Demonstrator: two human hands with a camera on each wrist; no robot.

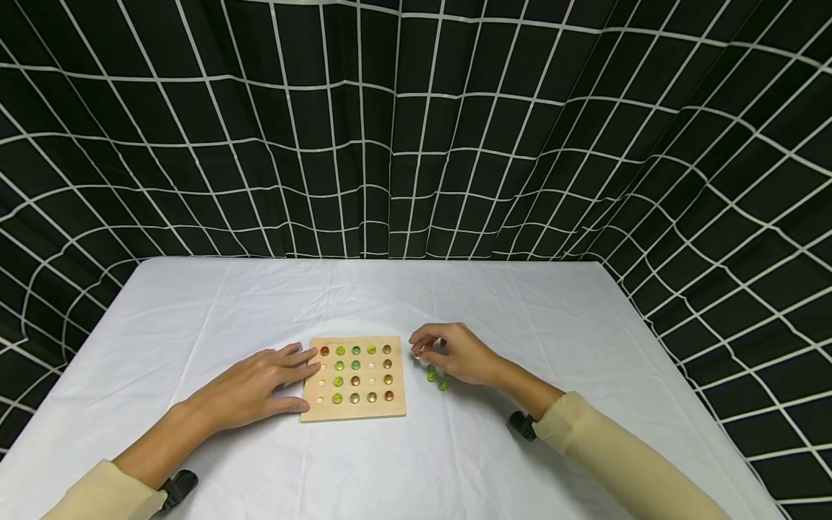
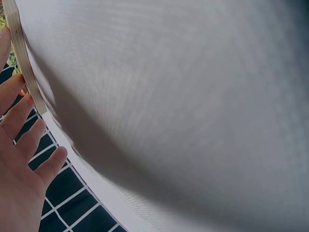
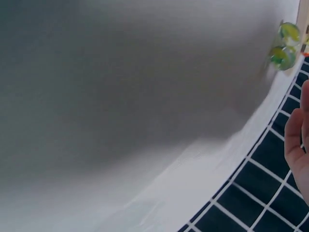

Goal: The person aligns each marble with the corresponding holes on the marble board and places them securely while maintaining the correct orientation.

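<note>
A light wooden board (image 1: pixel 354 415) with rows of round hollows lies on the white cloth. Green, amber and reddish-brown marbles (image 1: pixel 355 380) sit in many of its hollows; bare hollows show near its left side. My left hand (image 1: pixel 260 386) lies with fingers extended at the board's left edge, fingertips and thumb touching it. Just right of the board, my right hand (image 1: pixel 464 354) pinches a clear, amber-tinted marble (image 1: pixel 418 354) between thumb and fingers. Loose green marbles (image 1: pixel 431 376) lie on the cloth below that hand; two green marbles (image 3: pixel 282 58) appear in the right wrist view.
A white cloth (image 1: pixel 520 303) with soft creases covers the table. Behind it and along the sides hangs a black curtain (image 1: pixel 429 166) with a white grid. Dark wrist devices (image 1: pixel 522 425) sit at both sleeve cuffs.
</note>
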